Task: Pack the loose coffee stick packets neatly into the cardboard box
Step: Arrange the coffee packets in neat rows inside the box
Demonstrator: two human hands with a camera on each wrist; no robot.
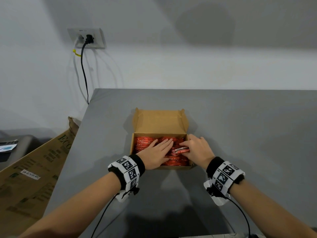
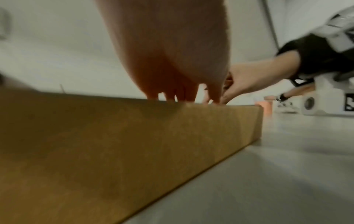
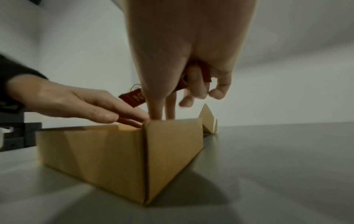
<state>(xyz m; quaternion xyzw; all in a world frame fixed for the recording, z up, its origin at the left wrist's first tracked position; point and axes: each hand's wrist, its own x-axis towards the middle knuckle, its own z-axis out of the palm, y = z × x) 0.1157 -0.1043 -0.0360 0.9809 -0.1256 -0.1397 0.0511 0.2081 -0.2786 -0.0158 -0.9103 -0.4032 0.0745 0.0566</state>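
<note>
Pinching one red foil coffee stick packet [image 1: 182,150], the right hand [image 1: 197,150] hovers over the open brown cardboard box [image 1: 159,122]; the left hand [image 1: 157,152] lies flat, fingers straight, on the packed red packets [image 1: 142,143] inside, on the grey bench [image 1: 240,126].

Head view: high, looks forward and down over grey table [image 1: 240,117], open cardboard box [image 1: 159,122] mid-frame, wall behind. Left wrist view: low, close against box near wall [image 2: 114,144], faces far-right — blurred, so angle only roughly judged. Right wrist view: low, near box right corner [image 3: 145,159], faces far-left. All three share box; each wrist view catches opposite hand.
</note>
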